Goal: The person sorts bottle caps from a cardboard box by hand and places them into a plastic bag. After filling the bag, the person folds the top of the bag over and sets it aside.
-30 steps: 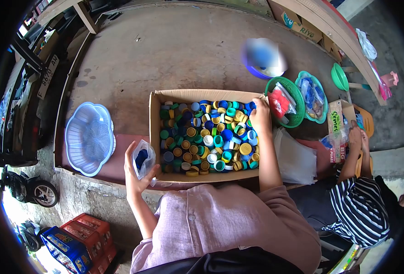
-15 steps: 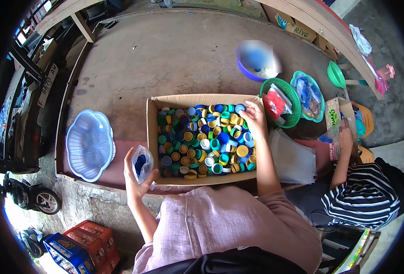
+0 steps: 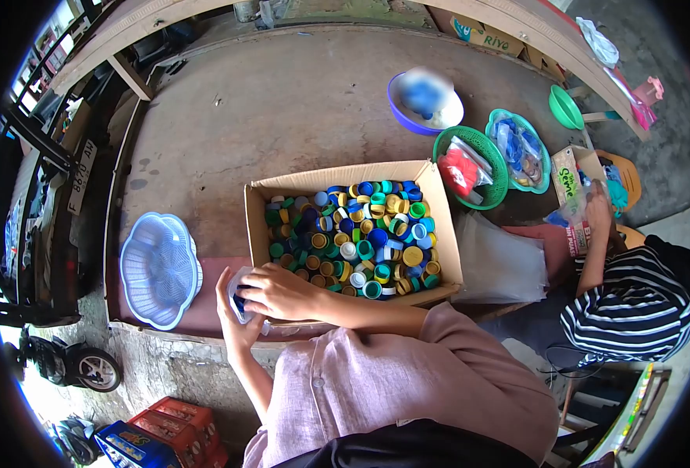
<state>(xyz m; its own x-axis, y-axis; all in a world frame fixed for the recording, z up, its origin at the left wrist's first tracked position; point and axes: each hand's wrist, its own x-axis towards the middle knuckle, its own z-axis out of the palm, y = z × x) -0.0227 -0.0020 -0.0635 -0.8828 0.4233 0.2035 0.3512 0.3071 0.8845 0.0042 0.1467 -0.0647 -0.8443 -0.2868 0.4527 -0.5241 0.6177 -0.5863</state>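
Observation:
A cardboard box [image 3: 345,171] of blue, green, yellow and white bottle caps stands in front of me. At its left front corner, my left hand [image 3: 240,320] holds a small clear plastic bag [image 3: 241,300] with dark blue caps inside. My right hand [image 3: 282,292] reaches across the box's front left corner to the bag's mouth, its fingers bent. Whatever those fingers hold is hidden.
A pale blue basket [image 3: 160,269] lies at the left. Clear plastic sheets [image 3: 501,261] are right of the box. Beyond are a green basket [image 3: 493,187], a turquoise basket [image 3: 544,175] and a purple bowl [image 3: 415,123]. A person in striped sleeves [image 3: 626,312] handles a bag at the right.
My right hand has moved from the box's far right corner, where it was at a light blue cap, left to the bag. The view has shifted slightly.

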